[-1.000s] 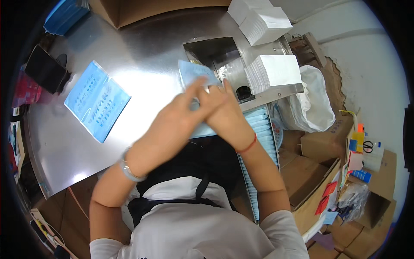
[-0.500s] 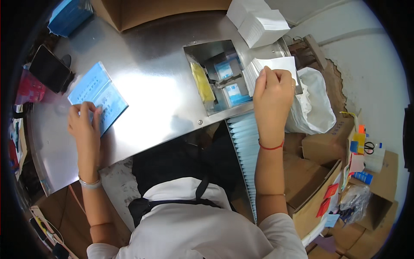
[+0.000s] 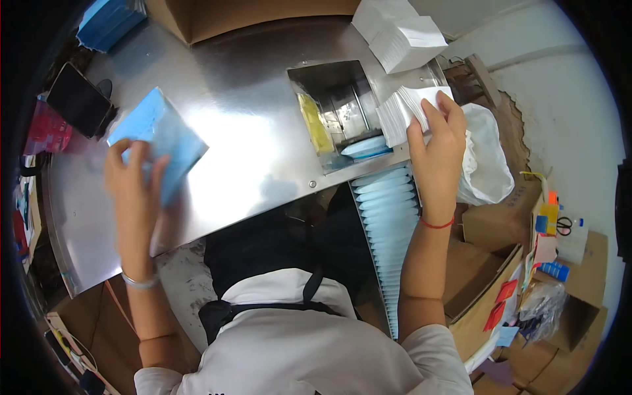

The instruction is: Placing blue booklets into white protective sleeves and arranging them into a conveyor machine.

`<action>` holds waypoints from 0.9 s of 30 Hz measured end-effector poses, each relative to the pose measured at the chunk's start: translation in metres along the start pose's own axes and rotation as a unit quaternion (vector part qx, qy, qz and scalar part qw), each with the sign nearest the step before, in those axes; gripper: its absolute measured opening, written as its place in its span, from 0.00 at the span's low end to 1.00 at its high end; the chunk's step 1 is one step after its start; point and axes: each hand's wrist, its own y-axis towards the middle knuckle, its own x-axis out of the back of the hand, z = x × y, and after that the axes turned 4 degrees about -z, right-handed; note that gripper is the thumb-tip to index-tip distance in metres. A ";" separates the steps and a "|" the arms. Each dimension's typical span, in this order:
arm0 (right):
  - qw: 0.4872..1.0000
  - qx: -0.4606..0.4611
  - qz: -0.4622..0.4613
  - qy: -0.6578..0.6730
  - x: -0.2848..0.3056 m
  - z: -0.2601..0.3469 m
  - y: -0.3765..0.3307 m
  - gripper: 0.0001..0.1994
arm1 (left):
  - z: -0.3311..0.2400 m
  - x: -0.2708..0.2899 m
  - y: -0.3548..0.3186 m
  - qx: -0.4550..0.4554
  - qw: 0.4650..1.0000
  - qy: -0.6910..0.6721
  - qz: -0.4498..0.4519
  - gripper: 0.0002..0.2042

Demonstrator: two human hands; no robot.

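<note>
My left hand (image 3: 135, 174), slightly blurred, has curled fingers on the near edge of a flat blue packet (image 3: 181, 145), which lies on the steel tabletop at the left. Its thumb presses on the packet's face. Over on the right, my right hand (image 3: 439, 141) has its thumb and fingers bent around the near side of a stack of folded white paper (image 3: 398, 112). Left of that stack is a rectangular opening (image 3: 339, 108) in the tabletop. Blue packets (image 3: 365, 149) sit at its near edge, and a yellow strip (image 3: 315, 125) lines its left side.
Below the opening, a long row of pale blue packets (image 3: 385, 217) runs toward me. More folded white paper (image 3: 408, 43) stands at the back right, beyond a white bag (image 3: 490, 158). A cardboard box (image 3: 257, 14), a blue stack (image 3: 110, 23) and a phone (image 3: 79, 99) edge the table.
My right hand has shifted right along the white stack and its fingers have spread. The blue packet under my left hand has moved slightly. Packets inside the opening now sit lower, at its near edge.
</note>
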 end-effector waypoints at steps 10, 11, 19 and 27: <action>0.933 0.249 0.143 0.218 0.004 0.098 -0.059 0.13 | -0.112 -0.029 -0.014 -0.160 0.960 -0.192 0.126 0.21; 0.934 0.250 0.152 0.205 -0.013 0.110 -0.089 0.14 | -0.110 -0.028 -0.012 -0.160 0.966 -0.167 0.113 0.22; 0.960 0.191 0.116 0.171 -0.050 0.084 -0.036 0.12 | -0.127 -0.024 -0.019 -0.166 0.969 -0.174 0.064 0.18; 0.997 0.017 -0.045 -0.059 -0.021 0.027 -0.013 0.12 | -0.129 -0.019 0.005 -0.118 0.951 -0.157 0.238 0.25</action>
